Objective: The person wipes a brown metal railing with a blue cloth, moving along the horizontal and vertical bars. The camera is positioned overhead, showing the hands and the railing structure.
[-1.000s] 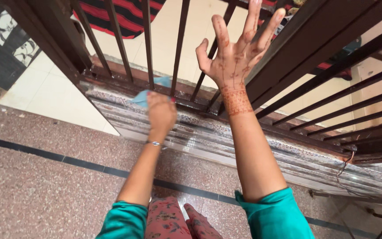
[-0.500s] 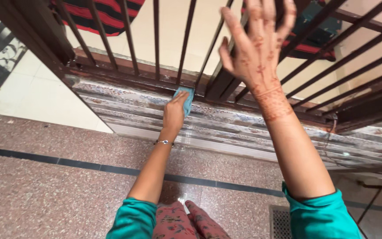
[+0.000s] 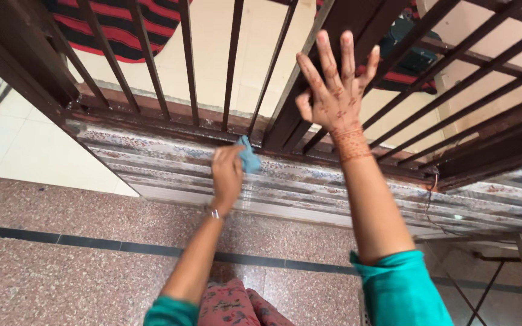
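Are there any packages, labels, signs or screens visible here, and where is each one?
None are in view.
The left hand holds only a plain blue cloth at the base of the brown metal grille.
The right hand is spread open near the bars.

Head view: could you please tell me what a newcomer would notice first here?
The henna-patterned right hand, fingers spread, is raised against the dark brown metal bar gate at upper centre. Lower and to its left, the left hand holds a small light blue cloth by the patterned stone threshold.
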